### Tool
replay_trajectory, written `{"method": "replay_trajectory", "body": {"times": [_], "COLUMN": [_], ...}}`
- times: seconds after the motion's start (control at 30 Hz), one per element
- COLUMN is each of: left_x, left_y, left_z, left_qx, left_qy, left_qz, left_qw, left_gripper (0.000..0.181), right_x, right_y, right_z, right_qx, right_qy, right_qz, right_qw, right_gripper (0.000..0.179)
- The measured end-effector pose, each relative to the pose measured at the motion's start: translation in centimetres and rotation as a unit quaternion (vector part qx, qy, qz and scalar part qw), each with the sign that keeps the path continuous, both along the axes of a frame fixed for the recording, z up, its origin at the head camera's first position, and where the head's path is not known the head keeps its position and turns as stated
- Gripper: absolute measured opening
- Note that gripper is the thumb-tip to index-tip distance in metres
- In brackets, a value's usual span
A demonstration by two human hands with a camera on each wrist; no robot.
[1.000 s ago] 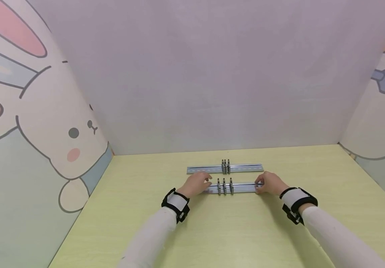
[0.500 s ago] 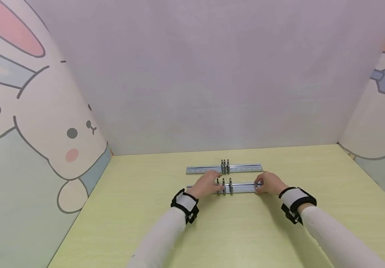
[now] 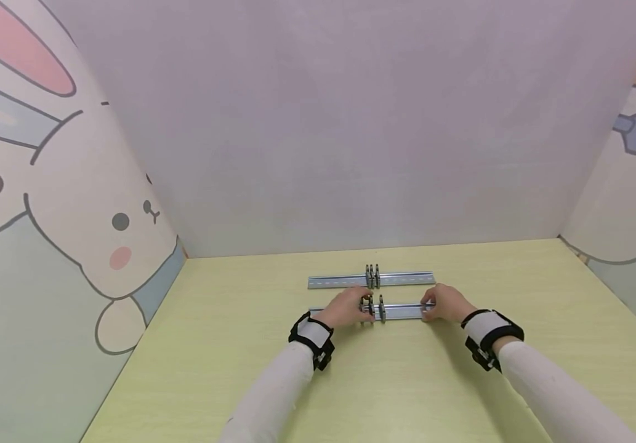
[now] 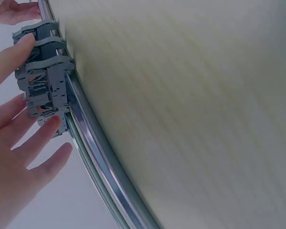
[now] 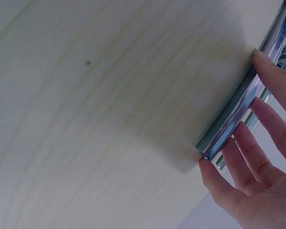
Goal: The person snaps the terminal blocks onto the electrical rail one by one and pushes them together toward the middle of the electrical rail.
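Near the back of the table lies a metal DIN rail (image 3: 403,311) with three thin grey terminal blocks (image 3: 382,309) standing across it, spaced slightly apart. My left hand (image 3: 345,307) is at the left two blocks, thumb on the near side and fingers on the far side, pinching them. In the left wrist view, the thumb lies against the clustered terminal blocks (image 4: 46,78) while the other fingers are spread along their far side. My right hand (image 3: 446,303) holds the right end of the same rail, thumb in front and fingers behind, as the right wrist view shows.
Behind and parallel lies a second DIN rail (image 3: 334,281) bearing three close-set terminal blocks (image 3: 372,277). A pale wall (image 3: 373,154) rises at the yellow-green table's (image 3: 229,320) back edge. Side panels with cartoon drawings (image 3: 90,221) stand left and right.
My left hand has moved right along the near rail, from its left part onto the left terminal blocks, and closed around them. The right hand has stayed on the rail's end.
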State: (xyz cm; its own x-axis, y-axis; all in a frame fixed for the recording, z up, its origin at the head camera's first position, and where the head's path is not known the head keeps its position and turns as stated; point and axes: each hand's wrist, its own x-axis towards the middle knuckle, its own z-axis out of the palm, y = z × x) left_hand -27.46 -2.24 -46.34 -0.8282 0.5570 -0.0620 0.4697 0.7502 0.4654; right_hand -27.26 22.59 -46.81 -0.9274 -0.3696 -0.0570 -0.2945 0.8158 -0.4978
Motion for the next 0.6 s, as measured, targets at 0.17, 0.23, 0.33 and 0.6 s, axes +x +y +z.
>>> {"method": "replay_trajectory", "body": {"times": [0.17,0.23,0.33,0.6], "left_x": [-0.3,-0.43,-0.49,-0.37], "left_y": [0.12,0.21,0.27,0.46], "left_z": [-0.14,-0.25,-0.31,-0.37], "left_qx": [0.007,0.009,0.016,0.024], "left_qy": [-0.003,-0.004,-0.009,-0.008], "left_qz": [-0.004,-0.004,-0.001,0.0], "left_qw": [1.0,0.9999,0.9998,0.9997], "left_gripper": [0.056,0.056,0.055,0.054], "right_x": [-0.12,-0.14,-0.12,-0.07], "right_y": [0.03,0.04,0.05,-0.05], "right_z": [-0.14,-0.15,-0.1,-0.06], "right_qx": [-0.002,-0.001,-0.001,0.001], "right_qy": [-0.001,-0.002,-0.004,-0.004], "right_qz": [-0.001,-0.002,-0.004,-0.005], "right_qw": [1.0,1.0,1.0,1.0], "right_gripper": [0.026,0.026,0.025,0.025]}}
